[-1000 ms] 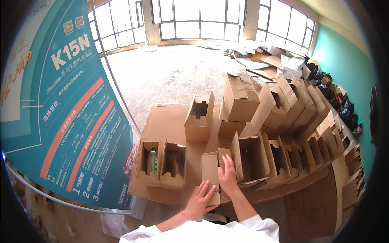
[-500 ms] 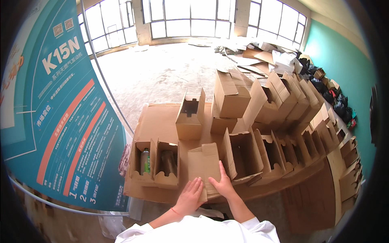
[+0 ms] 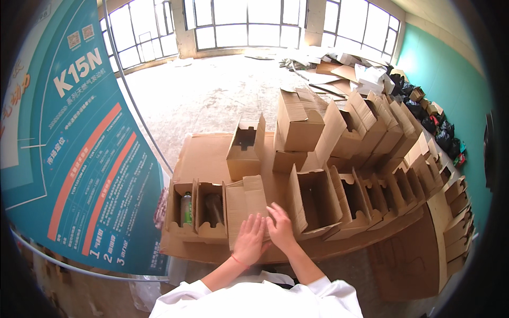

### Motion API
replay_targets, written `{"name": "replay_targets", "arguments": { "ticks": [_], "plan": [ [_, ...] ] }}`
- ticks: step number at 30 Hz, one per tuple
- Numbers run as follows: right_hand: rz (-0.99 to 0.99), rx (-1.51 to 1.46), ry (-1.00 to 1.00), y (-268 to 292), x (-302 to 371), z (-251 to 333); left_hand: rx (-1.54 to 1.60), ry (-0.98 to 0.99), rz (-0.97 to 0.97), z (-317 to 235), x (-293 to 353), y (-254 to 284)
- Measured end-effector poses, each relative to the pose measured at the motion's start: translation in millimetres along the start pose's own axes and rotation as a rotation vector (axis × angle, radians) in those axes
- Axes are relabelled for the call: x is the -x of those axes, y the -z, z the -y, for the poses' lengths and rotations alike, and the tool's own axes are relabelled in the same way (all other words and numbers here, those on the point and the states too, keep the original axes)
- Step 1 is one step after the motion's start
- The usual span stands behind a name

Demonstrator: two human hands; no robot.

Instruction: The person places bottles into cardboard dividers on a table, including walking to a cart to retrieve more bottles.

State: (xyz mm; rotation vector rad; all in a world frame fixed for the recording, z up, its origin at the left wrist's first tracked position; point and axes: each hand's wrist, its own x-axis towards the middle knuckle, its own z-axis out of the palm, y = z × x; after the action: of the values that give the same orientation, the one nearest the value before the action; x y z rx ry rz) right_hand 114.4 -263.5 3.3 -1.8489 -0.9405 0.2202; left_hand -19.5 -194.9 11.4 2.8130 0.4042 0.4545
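Observation:
Directly before me on the cardboard-covered table stands a brown cardboard box (image 3: 245, 195) with its top side closed over. My left hand (image 3: 249, 241) lies flat on its near part, fingers stretched forward. Beside it my right hand (image 3: 280, 228) is at the box's right edge, its fingers extended and apart. Whether the right fingers press on the box, I cannot tell. Just left of this box are two open cardboard boxes; the nearer one (image 3: 211, 233) holds something dark, and the far left one (image 3: 180, 229) holds a bottle (image 3: 186, 208) with a green label.
To the right runs a row of open boxes, beginning with a wide one (image 3: 319, 204). Farther back are a single open box (image 3: 246, 148) and a taller stack (image 3: 299, 122). A teal banner (image 3: 101, 159) rises at the left. Scrap and bags (image 3: 419, 100) line the right wall.
The closed box has shifted left, up against the two open boxes. Both my hands have moved left and come closer together.

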Motion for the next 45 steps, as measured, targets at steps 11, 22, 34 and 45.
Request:
{"name": "replay_targets", "arguments": {
  "ticks": [11,22,34,45],
  "plan": [
    [0.202,0.741,-0.239,88.4,17.9,21.4,-0.087,-0.012,0.106,-0.4,-0.6,-1.6],
    [0.32,0.666,0.036,37.4,26.3,46.7,0.605,0.192,-0.075,-0.1,-19.2,-4.7],
    [-0.259,0.567,-0.097,221.5,-13.4,-51.3,0.674,0.284,-0.066,7.4,-36.2,-28.1],
    [0.863,0.864,-0.934,243.1,-38.4,-205.9,0.786,0.238,-0.119,7.1,-35.2,-20.3]
  ]
}}
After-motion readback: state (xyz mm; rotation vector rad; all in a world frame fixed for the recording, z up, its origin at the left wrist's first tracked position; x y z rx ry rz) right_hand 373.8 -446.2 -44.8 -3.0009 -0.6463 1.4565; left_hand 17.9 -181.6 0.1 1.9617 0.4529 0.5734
